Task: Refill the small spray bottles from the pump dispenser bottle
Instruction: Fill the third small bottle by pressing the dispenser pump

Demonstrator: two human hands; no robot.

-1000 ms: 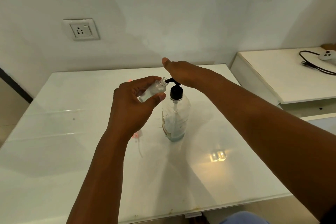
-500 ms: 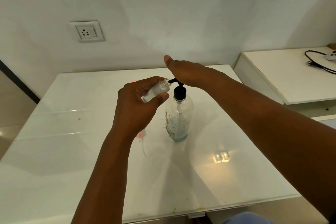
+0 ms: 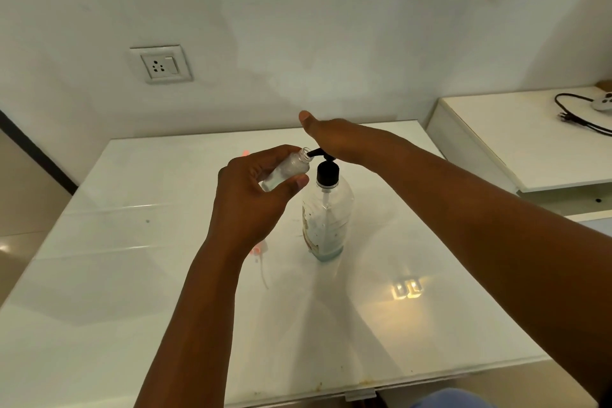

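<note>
The left hand [image 3: 251, 205] pinches a small spray bottle [image 3: 287, 169], tilted, mouth at the spout of the pump dispenser bottle [image 3: 326, 215] mid-table [image 3: 132, 275]; the right hand [image 3: 337, 139] presses flat on the pump. Filling looks under way; its pink sprayer cap [image 3: 257, 247] lies nearby, not yet refitted.

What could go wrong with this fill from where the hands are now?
1. The small spray bottle is held tilted in the left hand, its narrow mouth at the black nozzle; a slight slip could send liquid onto the white table.
2. The right hand presses the pump dispenser bottle from above with nothing bracing its base, so it might tip.
</note>
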